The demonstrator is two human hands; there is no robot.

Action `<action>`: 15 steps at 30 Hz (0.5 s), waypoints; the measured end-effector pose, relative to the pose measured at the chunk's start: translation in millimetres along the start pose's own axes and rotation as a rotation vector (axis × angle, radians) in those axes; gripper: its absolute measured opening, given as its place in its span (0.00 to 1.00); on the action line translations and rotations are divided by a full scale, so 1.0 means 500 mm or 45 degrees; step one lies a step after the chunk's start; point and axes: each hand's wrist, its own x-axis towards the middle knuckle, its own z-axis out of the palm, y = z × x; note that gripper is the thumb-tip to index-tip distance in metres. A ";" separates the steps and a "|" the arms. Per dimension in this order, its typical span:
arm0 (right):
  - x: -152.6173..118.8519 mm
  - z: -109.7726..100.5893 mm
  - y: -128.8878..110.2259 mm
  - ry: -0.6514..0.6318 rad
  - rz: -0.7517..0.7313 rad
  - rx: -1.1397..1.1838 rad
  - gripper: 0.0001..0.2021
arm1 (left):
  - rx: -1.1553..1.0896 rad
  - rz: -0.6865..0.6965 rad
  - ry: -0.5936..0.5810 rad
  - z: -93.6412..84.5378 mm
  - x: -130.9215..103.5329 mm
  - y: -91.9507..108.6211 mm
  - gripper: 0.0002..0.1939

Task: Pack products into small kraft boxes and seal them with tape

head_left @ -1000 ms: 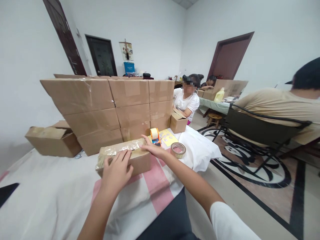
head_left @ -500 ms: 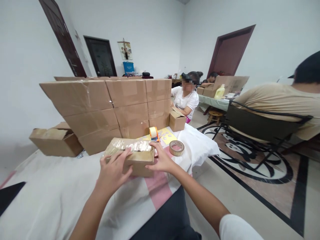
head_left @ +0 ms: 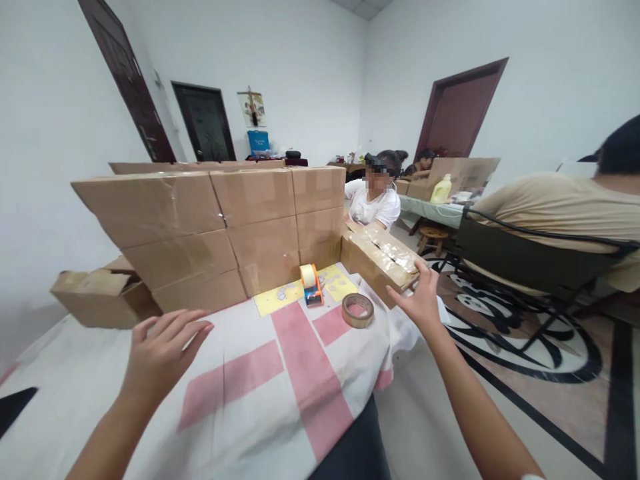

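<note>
A long cardboard box (head_left: 365, 267) with shiny clear plastic along its top lies at the right end of the table. My right hand (head_left: 419, 297) grips its near end, thumb at the left corner and fingers over the top edge. Over the cloth on the left, my left hand (head_left: 165, 347) is open and holds nothing, its fingers stretched out. Between my hands, an orange tape dispenser (head_left: 312, 290) stands on a yellow sheet (head_left: 275, 300). A roll of brown tape (head_left: 357, 311) lies on the cloth close to the box.
Stacked cardboard boxes (head_left: 260, 227) form a wall across the back of the table. An open carton (head_left: 100, 297) sits at the left. A co-worker (head_left: 375, 200) is behind the box; another person (head_left: 555, 200) sits in a chair (head_left: 540, 260) at the right.
The long box has moved from in front of me to the right end of the table, with my right hand at it. My left hand has let go and moved left.
</note>
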 end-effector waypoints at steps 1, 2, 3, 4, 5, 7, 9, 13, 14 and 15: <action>0.006 0.017 0.021 -0.048 0.031 -0.027 0.47 | -0.005 -0.052 0.004 -0.003 -0.003 -0.021 0.09; 0.008 0.035 0.038 -0.099 0.065 -0.040 0.47 | -0.008 -0.109 0.011 -0.005 -0.007 -0.040 0.10; 0.007 0.053 0.052 -0.143 0.098 -0.043 0.47 | -0.010 -0.164 0.016 -0.007 -0.014 -0.056 0.12; 0.005 0.070 0.062 -0.171 0.128 -0.040 0.47 | -0.012 -0.219 0.022 -0.007 -0.021 -0.069 0.13; 0.001 0.085 0.068 -0.181 0.156 -0.036 0.47 | -0.017 -0.276 0.024 -0.006 -0.029 -0.080 0.15; -0.005 0.109 0.069 -0.159 0.209 -0.042 0.47 | -0.037 -0.384 0.030 0.002 -0.047 -0.093 0.19; -0.006 0.127 0.060 -0.133 0.254 -0.090 0.48 | -0.071 -0.477 0.020 0.016 -0.066 -0.100 0.21; 0.016 0.164 0.039 -0.123 0.323 -0.227 0.50 | -0.133 -0.636 0.021 0.056 -0.107 -0.124 0.18; 0.024 0.175 0.037 -0.120 0.330 -0.247 0.50 | -0.143 -0.661 0.027 0.066 -0.119 -0.136 0.16; 0.033 0.187 0.039 -0.118 0.330 -0.256 0.51 | -0.144 -0.679 0.033 0.075 -0.130 -0.149 0.13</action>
